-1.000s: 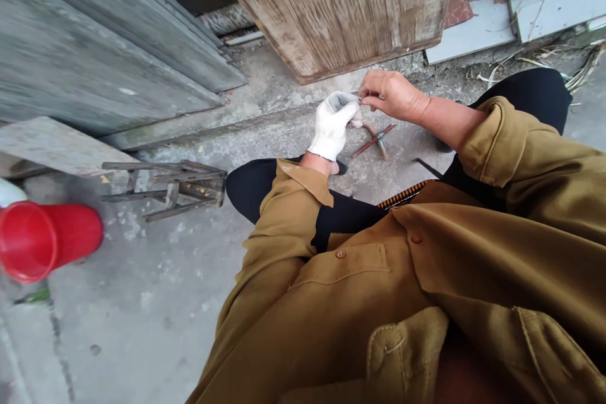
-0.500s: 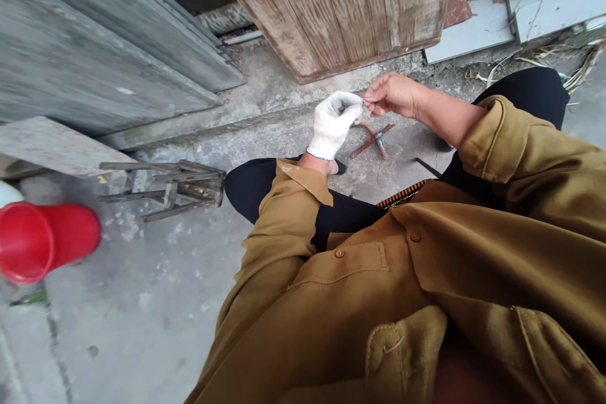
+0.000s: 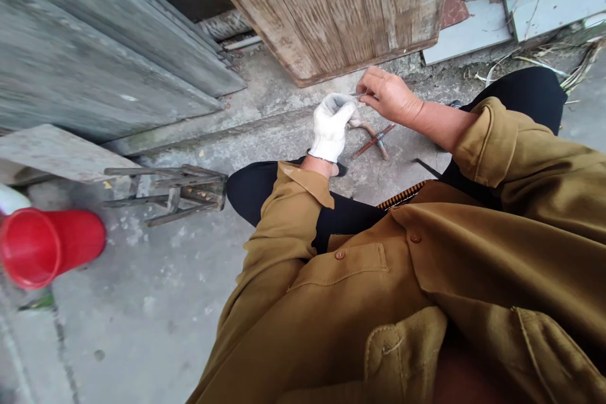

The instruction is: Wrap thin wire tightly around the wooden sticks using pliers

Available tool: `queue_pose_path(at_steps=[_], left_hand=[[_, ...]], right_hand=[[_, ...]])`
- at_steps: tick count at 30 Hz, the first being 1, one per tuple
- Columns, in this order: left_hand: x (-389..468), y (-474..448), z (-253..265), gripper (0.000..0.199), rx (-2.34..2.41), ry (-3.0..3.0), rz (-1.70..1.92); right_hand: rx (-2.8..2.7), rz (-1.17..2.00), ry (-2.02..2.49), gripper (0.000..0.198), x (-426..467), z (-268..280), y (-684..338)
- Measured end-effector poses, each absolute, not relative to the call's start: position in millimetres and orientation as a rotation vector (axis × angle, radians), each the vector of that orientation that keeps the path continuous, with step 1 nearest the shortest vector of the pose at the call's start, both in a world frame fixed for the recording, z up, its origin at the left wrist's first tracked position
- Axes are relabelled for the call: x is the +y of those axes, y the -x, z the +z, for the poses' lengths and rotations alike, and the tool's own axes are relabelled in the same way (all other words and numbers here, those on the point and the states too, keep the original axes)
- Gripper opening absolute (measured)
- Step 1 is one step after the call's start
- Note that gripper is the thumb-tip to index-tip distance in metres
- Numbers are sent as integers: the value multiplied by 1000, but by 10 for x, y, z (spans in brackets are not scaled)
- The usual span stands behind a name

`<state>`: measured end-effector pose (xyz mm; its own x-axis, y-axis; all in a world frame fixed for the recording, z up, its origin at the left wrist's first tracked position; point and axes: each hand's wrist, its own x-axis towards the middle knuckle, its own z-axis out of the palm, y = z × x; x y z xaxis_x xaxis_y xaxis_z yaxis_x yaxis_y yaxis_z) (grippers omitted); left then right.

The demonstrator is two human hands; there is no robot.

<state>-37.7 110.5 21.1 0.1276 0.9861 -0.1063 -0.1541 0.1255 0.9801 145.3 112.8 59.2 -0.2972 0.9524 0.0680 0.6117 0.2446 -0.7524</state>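
Observation:
My left hand (image 3: 330, 127), in a white knitted glove, is closed with its fingertips pinched together over the concrete. My bare right hand (image 3: 386, 93) meets it from the right, thumb and fingers closed. A thin greyish piece (image 3: 356, 96) spans the small gap between the fingertips; its kind is too small to tell. Beneath the hands, a tool with a curved brown handle and a rusty red bar crossing it (image 3: 377, 139) lies on the ground, partly covered by the glove.
A worn wooden panel (image 3: 341, 12) stands just ahead of my hands. To the left are a small wooden stool (image 3: 175, 192) on its side, a red bucket (image 3: 71, 243) and grey boards (image 3: 95, 44). White tile pieces (image 3: 473, 31) are stacked at the upper right.
My right hand has turned over, its back now facing up, and shifted slightly left and up. My left hand stays nearly in place, still pinched.

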Motion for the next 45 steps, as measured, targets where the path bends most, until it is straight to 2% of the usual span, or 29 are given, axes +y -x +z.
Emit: queue_pose_path(at_steps=[8, 15, 18, 23, 25, 30, 34, 37, 45], left_hand=[[1095, 369, 273, 25, 1078, -1055, 1083], [1105, 379, 219, 21, 1078, -1111, 1091], [1131, 429, 256, 17, 1104, -1235, 1084], [1144, 488, 366, 18, 1147, -1414, 1059], [1137, 472, 361, 17, 1148, -1361, 1059], [1120, 404, 309, 24, 1141, -1130, 1038], [1094, 378, 330, 27, 1122, -1055, 990], [1082, 369, 344, 27, 1123, -1031, 983], [1094, 378, 308, 30, 1119, -1009, 988]], right_hand=[[-2262, 534, 1345, 25, 1144, 474, -1488], [-2256, 578, 1293, 21, 1169, 483, -1491], [-2080, 789, 1317, 10, 1187, 511, -1463], [-1376, 1700, 1354, 11, 1179, 658, -1439], [-1243, 1780, 1369, 6, 1165, 727, -1441], [-1715, 1272, 1389, 18, 1154, 774, -1466], [-1964, 1023, 1390, 10, 1151, 730, -1508], [-2049, 927, 1353, 6, 1153, 705, -1527], [-2130, 892, 1291, 12, 1175, 658, -1521]])
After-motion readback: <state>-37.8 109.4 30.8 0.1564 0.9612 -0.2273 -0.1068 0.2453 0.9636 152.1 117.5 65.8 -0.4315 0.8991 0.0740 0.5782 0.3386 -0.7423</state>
